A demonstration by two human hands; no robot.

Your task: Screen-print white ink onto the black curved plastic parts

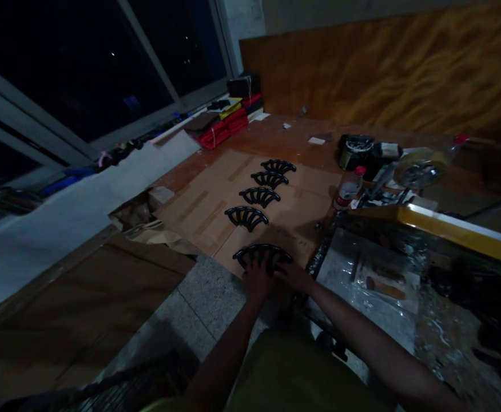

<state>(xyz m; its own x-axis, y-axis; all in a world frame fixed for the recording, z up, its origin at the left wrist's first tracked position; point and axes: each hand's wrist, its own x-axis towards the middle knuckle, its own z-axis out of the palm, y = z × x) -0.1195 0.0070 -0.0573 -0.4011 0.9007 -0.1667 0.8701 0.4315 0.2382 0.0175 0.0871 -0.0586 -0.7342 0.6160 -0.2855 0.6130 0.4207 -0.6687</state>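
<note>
Black fan-shaped piece [262, 254], nearest of five laid in a row on the cardboard sheet [207, 200], sits under both your hands at the sheet's near edge. Your left hand [257, 278] spreads its fingers over the piece's left half; your right hand [292, 274] rests beside it at the right end, though the dim light hides whether those fingers are curled or flat. Four matching pieces [247, 217] line up beyond. A red-capped bottle [349, 189] stands near the sheet's right edge.
</note>
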